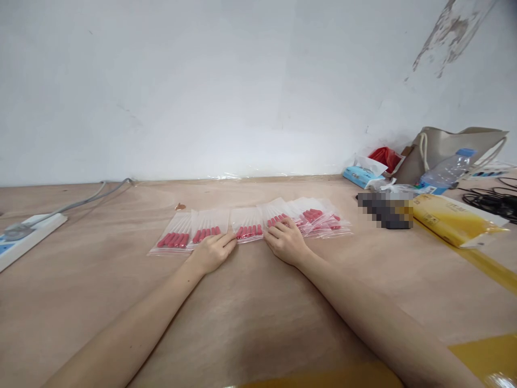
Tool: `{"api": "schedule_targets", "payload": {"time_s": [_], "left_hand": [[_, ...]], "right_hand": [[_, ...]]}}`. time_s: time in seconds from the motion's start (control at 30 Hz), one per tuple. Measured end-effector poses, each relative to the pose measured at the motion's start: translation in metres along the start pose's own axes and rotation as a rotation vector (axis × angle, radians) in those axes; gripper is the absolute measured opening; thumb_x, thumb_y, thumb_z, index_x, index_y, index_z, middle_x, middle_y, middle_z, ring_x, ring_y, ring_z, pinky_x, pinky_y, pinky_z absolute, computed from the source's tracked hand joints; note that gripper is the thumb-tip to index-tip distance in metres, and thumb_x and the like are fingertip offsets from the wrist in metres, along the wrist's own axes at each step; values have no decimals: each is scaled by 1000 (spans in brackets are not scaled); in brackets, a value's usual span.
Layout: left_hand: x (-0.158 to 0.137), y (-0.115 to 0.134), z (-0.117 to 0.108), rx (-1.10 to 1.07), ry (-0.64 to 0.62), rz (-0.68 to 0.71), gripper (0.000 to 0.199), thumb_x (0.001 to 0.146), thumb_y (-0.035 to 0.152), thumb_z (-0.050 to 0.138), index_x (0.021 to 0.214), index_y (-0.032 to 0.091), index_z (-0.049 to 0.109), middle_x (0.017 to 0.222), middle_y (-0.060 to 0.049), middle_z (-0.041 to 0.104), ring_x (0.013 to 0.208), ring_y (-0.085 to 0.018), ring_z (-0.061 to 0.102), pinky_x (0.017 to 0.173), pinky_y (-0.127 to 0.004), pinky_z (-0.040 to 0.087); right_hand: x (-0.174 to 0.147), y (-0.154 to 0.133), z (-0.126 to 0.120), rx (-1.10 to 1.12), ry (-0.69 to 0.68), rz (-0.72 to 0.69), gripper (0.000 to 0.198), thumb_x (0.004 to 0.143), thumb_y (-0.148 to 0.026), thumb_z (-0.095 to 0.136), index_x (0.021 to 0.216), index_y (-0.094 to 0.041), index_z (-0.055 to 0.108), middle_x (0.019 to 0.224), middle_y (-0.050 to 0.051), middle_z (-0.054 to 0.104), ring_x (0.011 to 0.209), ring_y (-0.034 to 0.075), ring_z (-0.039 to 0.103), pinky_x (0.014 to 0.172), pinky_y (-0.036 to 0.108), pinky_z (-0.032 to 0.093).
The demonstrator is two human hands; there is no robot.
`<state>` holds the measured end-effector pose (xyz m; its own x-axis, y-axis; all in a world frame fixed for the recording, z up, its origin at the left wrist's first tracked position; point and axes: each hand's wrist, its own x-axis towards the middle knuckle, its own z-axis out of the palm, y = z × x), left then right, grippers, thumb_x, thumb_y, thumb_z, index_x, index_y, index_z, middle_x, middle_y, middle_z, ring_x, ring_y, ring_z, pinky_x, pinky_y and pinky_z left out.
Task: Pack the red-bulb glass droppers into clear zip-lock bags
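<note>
Several clear zip bags lie in a row on the table, each holding red, rounded cylindrical pieces with thin pale stems; I cannot tell their exact kind. At the far left is one bag (173, 230), with a second bag (207, 225) beside it. My left hand (214, 252) rests low over the second bag's near edge, fingers stretched toward the middle bag (247, 223). Lying flat with fingers slightly apart, my right hand (286, 241) covers the near part of another bag (276, 212). Farther right, overlapping bags form a pile (319, 218). Neither hand lifts anything.
A white power strip (34, 237) with a grey cable sits at the left. To the right are a blue tissue pack (363, 175), a beige bag (416, 156), a plastic bottle (448, 170), a yellow pack (452, 218), a blurred dark object (383, 210) and black cables (495, 202).
</note>
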<state>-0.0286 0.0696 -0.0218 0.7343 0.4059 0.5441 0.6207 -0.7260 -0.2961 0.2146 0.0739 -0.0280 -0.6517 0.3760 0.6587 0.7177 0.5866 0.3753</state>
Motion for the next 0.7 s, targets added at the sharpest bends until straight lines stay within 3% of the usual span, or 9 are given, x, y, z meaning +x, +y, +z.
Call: {"api": "schedule_targets", "payload": {"time_s": [0.23,0.5,0.7], "left_hand": [[0,0,-2,45,10,15,24,86,11,42,79,16,64,85,-5,69,70,-16,64,59,-25,51],[16,7,-1,30,106,15,22,89,16,41,89,15,63,92,-6,67,82,-17,63,73,-29,52],[34,19,9,46,140,87,23,88,13,42,78,15,63,83,-4,67,75,-15,63,69,-27,51]], "right_hand": [[2,1,-4,-37,-22,-22,24,85,-8,41,77,-17,62,70,2,59,69,12,42,76,35,27],[6,-2,-1,24,76,-63,18,85,-12,45,77,-18,60,70,0,59,70,11,44,78,33,27],[14,-10,2,79,95,-57,19,86,-13,44,74,-16,58,69,0,59,72,12,45,78,32,29]]}}
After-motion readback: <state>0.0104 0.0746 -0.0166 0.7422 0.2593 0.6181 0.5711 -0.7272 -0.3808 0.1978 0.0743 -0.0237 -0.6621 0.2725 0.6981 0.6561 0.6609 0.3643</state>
